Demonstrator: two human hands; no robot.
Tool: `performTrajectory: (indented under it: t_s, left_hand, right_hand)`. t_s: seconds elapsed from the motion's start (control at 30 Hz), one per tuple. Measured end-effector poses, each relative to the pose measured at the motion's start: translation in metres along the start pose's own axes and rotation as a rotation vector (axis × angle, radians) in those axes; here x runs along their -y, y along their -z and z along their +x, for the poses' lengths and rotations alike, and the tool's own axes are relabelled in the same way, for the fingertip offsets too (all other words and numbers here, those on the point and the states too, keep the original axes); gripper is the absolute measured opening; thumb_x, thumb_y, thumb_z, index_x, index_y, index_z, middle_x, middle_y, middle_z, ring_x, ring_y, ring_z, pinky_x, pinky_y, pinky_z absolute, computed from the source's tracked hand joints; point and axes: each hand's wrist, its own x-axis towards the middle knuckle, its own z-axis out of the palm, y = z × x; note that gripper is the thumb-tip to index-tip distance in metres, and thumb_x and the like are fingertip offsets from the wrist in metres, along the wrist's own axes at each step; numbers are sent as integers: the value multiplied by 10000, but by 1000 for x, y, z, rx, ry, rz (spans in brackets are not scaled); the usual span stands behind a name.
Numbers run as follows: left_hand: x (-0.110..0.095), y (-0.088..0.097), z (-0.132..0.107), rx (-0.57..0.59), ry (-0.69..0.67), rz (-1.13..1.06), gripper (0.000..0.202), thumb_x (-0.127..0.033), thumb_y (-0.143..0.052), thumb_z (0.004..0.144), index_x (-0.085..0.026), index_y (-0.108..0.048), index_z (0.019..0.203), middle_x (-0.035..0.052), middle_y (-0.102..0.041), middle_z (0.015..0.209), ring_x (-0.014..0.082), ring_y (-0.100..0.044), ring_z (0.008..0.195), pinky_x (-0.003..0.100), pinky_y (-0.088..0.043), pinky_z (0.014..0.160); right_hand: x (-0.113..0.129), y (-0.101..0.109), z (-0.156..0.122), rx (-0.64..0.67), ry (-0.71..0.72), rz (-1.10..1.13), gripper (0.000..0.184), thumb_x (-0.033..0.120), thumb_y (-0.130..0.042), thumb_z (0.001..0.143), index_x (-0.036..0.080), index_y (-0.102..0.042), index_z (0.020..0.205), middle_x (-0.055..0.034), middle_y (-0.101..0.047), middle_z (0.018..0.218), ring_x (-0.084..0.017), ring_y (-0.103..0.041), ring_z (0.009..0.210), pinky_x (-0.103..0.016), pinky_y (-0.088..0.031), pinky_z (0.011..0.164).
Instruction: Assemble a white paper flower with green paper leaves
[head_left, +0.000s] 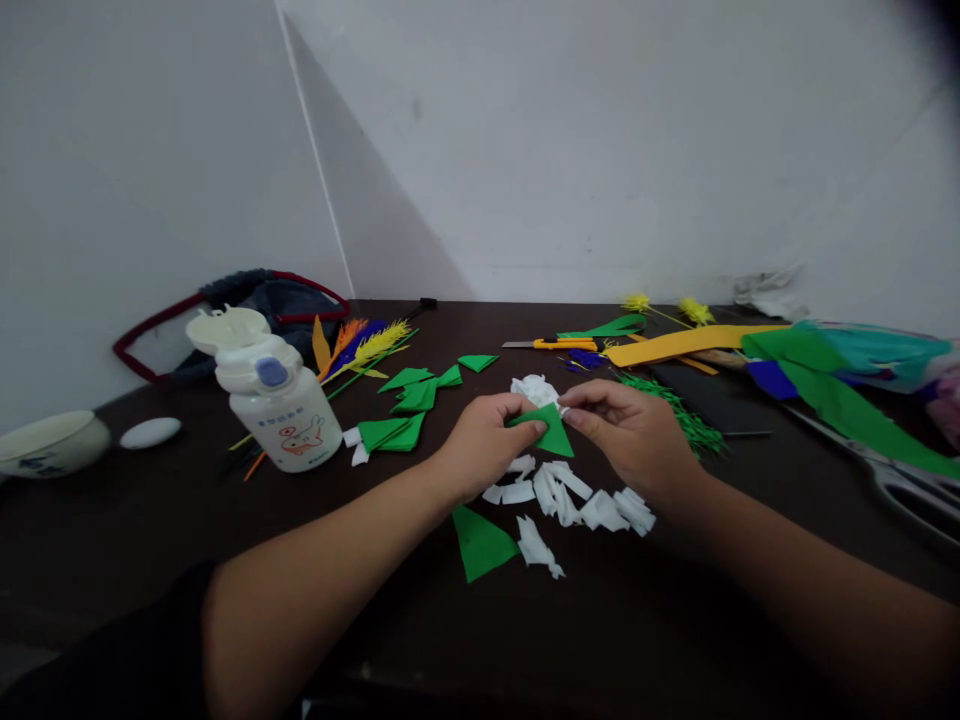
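Observation:
My left hand (491, 440) pinches a green paper piece (553, 436) between thumb and fingers, above the dark table. Close beside its right edge, my right hand (637, 435) is closed in a pinch, with a small white paper strip (562, 410) showing at the fingertips. Crumpled white paper (536, 390) lies just behind the hands. Under and in front of them are several white paper strips (559, 490). Another green piece (481, 545) rests nearer to me, next to a twisted white scrap (537, 545). More folded green pieces (409, 395) lie left of my left hand.
On the left stand a white bottle (277, 400) with its lid up and a bowl (56, 445). A yellow utility knife (566, 344), blade out, lies at the back. Scissors (900, 480), orange strips (690, 345) and green fringed pieces (679, 415) are at the right.

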Motion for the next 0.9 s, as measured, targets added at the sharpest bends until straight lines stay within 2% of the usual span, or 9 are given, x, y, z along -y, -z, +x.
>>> performTrajectory:
  t_s: [0.23,0.43,0.67,0.9]
  left_hand:
    - [-5,-3,-2,15,-77,50,139,-249,-497,762,-160,-599,795,-1,-544,692,119,-467,658,249,-382,629]
    - [-10,-5,-4,54,-106,-61,147,-221,-520,753,-163,-600,862,7,-574,781,132,-494,741,274,-390,717]
    - [-10,-4,-5,88,-84,-234,154,-223,-539,740,-157,-598,867,2,-555,761,113,-479,692,245,-376,661]
    - [-9,-3,-4,79,-74,-252,182,-304,-517,771,-148,-571,695,-21,-470,636,93,-409,614,224,-337,603]
  right_hand:
    - [1,-4,-1,-36,121,-8,14,220,-580,724,210,-571,721,-17,-543,749,-150,-513,716,-304,-412,622]
    - [-3,-7,1,-22,83,75,45,216,-602,696,212,-559,709,-10,-524,742,-150,-500,719,-295,-404,629]
    - [-4,-8,0,29,17,253,110,218,-621,680,210,-515,710,14,-508,690,-128,-479,654,-278,-394,601]
    - [0,-7,-2,36,127,110,82,216,-624,695,213,-544,680,-7,-493,759,-143,-487,723,-294,-397,637]
